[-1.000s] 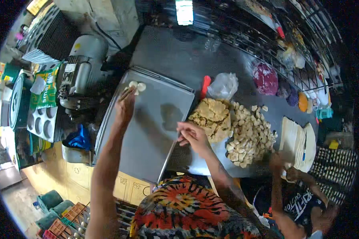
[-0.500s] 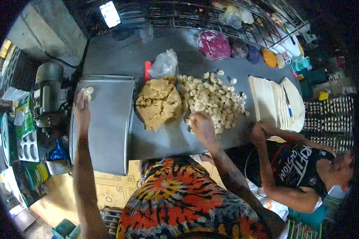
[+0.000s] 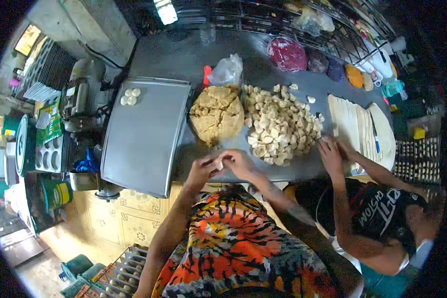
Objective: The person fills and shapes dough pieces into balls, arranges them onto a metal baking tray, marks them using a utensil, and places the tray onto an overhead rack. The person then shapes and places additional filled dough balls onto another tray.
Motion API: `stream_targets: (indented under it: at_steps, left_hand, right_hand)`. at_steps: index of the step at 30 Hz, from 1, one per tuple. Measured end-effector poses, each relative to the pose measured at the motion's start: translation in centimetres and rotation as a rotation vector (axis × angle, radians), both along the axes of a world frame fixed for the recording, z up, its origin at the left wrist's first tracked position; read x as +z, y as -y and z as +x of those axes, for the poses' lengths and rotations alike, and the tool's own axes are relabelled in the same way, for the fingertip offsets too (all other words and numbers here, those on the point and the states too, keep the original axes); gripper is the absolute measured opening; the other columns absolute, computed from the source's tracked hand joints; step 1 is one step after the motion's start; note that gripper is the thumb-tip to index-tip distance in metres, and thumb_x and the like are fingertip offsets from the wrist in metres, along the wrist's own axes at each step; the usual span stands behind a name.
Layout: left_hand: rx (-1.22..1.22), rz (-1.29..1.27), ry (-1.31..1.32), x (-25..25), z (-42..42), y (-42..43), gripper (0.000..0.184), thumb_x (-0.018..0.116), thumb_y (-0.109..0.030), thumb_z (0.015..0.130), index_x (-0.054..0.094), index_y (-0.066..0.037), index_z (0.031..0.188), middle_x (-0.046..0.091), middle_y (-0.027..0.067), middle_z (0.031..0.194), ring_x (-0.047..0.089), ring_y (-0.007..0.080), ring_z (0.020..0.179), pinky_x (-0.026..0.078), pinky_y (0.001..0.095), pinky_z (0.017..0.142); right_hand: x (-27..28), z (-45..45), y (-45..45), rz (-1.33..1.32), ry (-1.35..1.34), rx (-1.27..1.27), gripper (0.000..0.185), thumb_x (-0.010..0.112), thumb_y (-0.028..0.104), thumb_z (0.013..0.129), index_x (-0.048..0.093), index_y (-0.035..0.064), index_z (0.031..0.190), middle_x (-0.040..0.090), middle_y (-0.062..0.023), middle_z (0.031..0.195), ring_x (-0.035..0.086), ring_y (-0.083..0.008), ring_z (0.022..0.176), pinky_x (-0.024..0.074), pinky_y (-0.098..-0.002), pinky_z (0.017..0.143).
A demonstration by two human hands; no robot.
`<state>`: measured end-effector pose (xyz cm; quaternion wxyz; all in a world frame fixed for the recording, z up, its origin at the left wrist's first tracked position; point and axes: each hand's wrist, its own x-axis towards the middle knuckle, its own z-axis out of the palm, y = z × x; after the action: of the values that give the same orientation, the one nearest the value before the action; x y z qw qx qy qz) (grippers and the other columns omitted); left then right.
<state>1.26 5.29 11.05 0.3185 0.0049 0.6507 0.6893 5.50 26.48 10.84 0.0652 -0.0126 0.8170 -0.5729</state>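
Observation:
My left hand [image 3: 200, 173] and my right hand [image 3: 237, 164] meet in front of my body at the table's near edge. Their fingers are pinched around a small pale piece of dough [image 3: 219, 163], mostly covered by them. Just beyond lies a cracked, crumbly tan mass [image 3: 216, 113]. To its right is a heap of small, flattened dough pieces [image 3: 281, 126]. Several round dough balls [image 3: 130, 96] sit together in the far left corner of a dark metal tray [image 3: 144, 134], which lies left of the tan mass.
At right, a co-worker's hands [image 3: 335, 151] are beside a sheet of dough cut into strips [image 3: 352, 130], with a blue-handled knife [image 3: 377, 141] on it. A plastic bag [image 3: 227, 70] and coloured dough lumps [image 3: 287, 53] lie farther back. A machine [image 3: 79, 102] stands left.
My left hand has left the balls on the tray and come to the middle. My right hand has come back from the dough heap to join it. The view has shifted.

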Motion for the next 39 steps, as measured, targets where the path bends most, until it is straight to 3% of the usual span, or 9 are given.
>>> stream_targets:
  at_steps: [2, 5, 9, 10, 17, 23, 28, 32, 39]
  left_hand:
    - [-0.065, -0.094, -0.005, -1.7, 0.1, 2.5, 0.034, 0.074, -0.011, 0.086, 0.071, -0.002, 0.119, 0.070, 0.0015, 0.094, 0.060, 0.0097, 0.076, 0.051, 0.0225, 0.069]
    - [-0.040, -0.122, 0.121, -0.6, 0.7, 7.0, 0.019, 0.075, -0.004, 0.084, 0.072, 0.001, 0.102, 0.069, 0.0041, 0.088, 0.062, 0.0119, 0.081, 0.052, 0.0241, 0.074]
    - [-0.059, -0.087, -0.257, -0.9, 0.9, 9.9, 0.026, 0.080, -0.007, 0.082, 0.069, 0.000, 0.105, 0.068, 0.0033, 0.086, 0.063, 0.0115, 0.080, 0.051, 0.0229, 0.072]
    - [-0.002, -0.013, -0.068, -1.5, 1.3, 10.0, 0.032, 0.080, -0.009, 0.082, 0.067, 0.000, 0.110, 0.070, 0.0051, 0.092, 0.063, 0.0124, 0.080, 0.051, 0.0236, 0.072]
    - [-0.197, -0.190, 0.051, 1.8, 1.1, 10.7, 0.023, 0.074, -0.017, 0.087, 0.070, 0.003, 0.096, 0.072, 0.0095, 0.089, 0.063, 0.0142, 0.070, 0.052, 0.0245, 0.068]
    - [-0.225, -0.294, -0.094, 1.3, 1.2, 10.2, 0.024, 0.071, -0.021, 0.090, 0.072, 0.001, 0.099, 0.072, 0.0074, 0.079, 0.063, 0.0134, 0.069, 0.051, 0.0253, 0.063]
    - [0.075, -0.183, -0.130, 0.3, 1.5, 6.5, 0.026, 0.073, -0.021, 0.090, 0.071, 0.005, 0.090, 0.071, 0.0100, 0.082, 0.062, 0.0154, 0.065, 0.052, 0.0248, 0.062]
    - [0.406, 0.152, 0.460, -2.1, 1.6, 2.0, 0.027, 0.075, -0.022, 0.090, 0.072, 0.005, 0.089, 0.071, 0.0103, 0.081, 0.059, 0.0133, 0.064, 0.049, 0.0241, 0.059]
    - [0.462, 0.139, 0.292, -5.2, 0.1, -2.4, 0.025, 0.074, -0.021, 0.091, 0.073, 0.004, 0.091, 0.069, 0.0074, 0.079, 0.057, 0.0110, 0.064, 0.048, 0.0239, 0.059]
  right_hand:
    - [-3.0, 0.1, 3.5, -0.042, 0.065, -0.243, 0.016, 0.068, 0.008, 0.089, 0.071, 0.0032, 0.104, 0.072, -0.0085, 0.096, 0.065, -0.0190, 0.077, 0.0514, -0.0300, 0.071]
    - [-6.3, -1.1, 6.7, 0.197, -0.024, -0.397, 0.017, 0.068, 0.015, 0.090, 0.071, 0.0033, 0.103, 0.071, -0.0103, 0.093, 0.063, -0.0231, 0.073, 0.0512, -0.0327, 0.068]
    - [-6.8, -3.9, 10.8, 0.686, -0.318, -0.691, 0.023, 0.069, 0.025, 0.091, 0.071, 0.0047, 0.102, 0.067, -0.0118, 0.098, 0.063, -0.0308, 0.081, 0.0514, -0.0391, 0.067]
    - [-6.4, -4.4, 11.3, 0.684, -0.340, -0.698, 0.023, 0.069, 0.025, 0.091, 0.071, 0.0047, 0.102, 0.067, -0.0118, 0.098, 0.063, -0.0308, 0.081, 0.0514, -0.0391, 0.067]
    - [-7.8, -4.2, 11.0, 0.959, -0.240, -0.551, 0.011, 0.066, 0.014, 0.088, 0.070, 0.0110, 0.097, 0.060, -0.0094, 0.102, 0.061, -0.0302, 0.083, 0.0522, -0.0404, 0.067]
    - [-6.7, -3.6, 8.3, 0.982, -0.464, -0.361, 0.005, 0.063, 0.011, 0.086, 0.065, 0.0080, 0.088, 0.054, -0.0083, 0.094, 0.059, -0.0286, 0.079, 0.0505, -0.0409, 0.063]
    - [-7.0, -3.0, 5.3, 1.000, -0.528, -0.048, 0.017, 0.063, 0.012, 0.085, 0.070, 0.0109, 0.101, 0.057, -0.0100, 0.099, 0.060, -0.0290, 0.087, 0.0509, -0.0429, 0.065]
    - [-5.2, -2.2, 4.0, 0.198, -0.149, -0.078, 0.015, 0.061, 0.012, 0.089, 0.068, 0.0047, 0.101, 0.063, -0.0145, 0.094, 0.061, -0.0327, 0.081, 0.0490, -0.0411, 0.065]
    - [-0.5, -0.3, 4.1, 0.326, -0.175, -0.144, 0.027, 0.065, 0.012, 0.088, 0.070, 0.0046, 0.114, 0.069, -0.0156, 0.098, 0.063, -0.0329, 0.079, 0.0507, -0.0387, 0.069]
